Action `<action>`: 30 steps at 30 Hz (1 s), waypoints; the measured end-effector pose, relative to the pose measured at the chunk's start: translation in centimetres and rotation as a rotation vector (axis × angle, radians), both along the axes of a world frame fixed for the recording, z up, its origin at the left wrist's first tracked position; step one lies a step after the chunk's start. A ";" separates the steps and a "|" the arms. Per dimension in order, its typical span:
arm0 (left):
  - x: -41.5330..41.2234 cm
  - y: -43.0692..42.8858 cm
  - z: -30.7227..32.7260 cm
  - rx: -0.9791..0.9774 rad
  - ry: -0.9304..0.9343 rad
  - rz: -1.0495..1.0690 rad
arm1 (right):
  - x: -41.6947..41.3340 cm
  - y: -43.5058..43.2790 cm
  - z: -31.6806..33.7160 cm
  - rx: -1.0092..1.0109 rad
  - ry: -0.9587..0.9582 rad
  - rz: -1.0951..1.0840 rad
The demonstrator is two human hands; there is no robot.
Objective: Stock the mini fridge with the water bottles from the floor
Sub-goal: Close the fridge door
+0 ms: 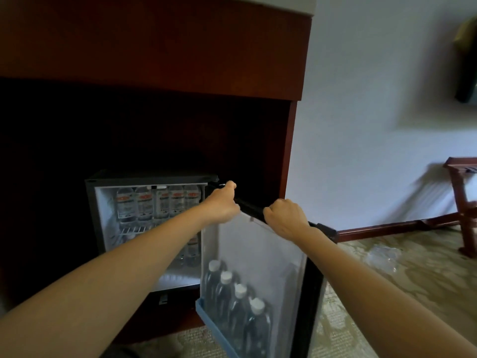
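The black mini fridge (152,177) stands inside a dark wooden cabinet, its door (258,251) swung partly out to the right. Both hands hold the door's top edge: my left hand (223,205) near the hinge side, my right hand (285,218) further along it. Several water bottles (157,202) with red labels stand in a row on the upper wire shelf. More capped bottles (237,303) fill the door's lower rack. A few bottles (192,250) show on the lower level behind my left forearm.
The reddish wooden cabinet (290,161) frames the fridge. Crumpled clear plastic wrap (384,257) lies on the patterned carpet to the right. A wooden luggage stand (464,202) sits at the far right by the white wall and dark baseboard.
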State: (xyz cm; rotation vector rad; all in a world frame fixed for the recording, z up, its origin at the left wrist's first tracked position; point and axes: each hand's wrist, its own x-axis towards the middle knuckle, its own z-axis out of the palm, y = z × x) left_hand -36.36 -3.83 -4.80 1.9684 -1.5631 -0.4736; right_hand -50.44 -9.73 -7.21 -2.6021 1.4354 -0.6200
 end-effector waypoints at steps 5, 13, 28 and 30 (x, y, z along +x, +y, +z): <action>1.5 3.9 0.4 -0.003 -0.056 0.214 | 1.8 3.5 0.3 0.168 -0.145 0.142; 6.5 9.4 1.3 -0.097 -0.044 0.405 | 8.6 6.9 0.3 0.381 -0.206 0.372; 20.1 13.8 -4.8 0.154 -0.812 0.344 | 23.6 6.0 -1.6 0.042 0.266 0.640; 22.3 13.1 -5.9 0.180 -0.879 0.368 | 25.8 5.4 -2.0 -0.009 0.293 0.627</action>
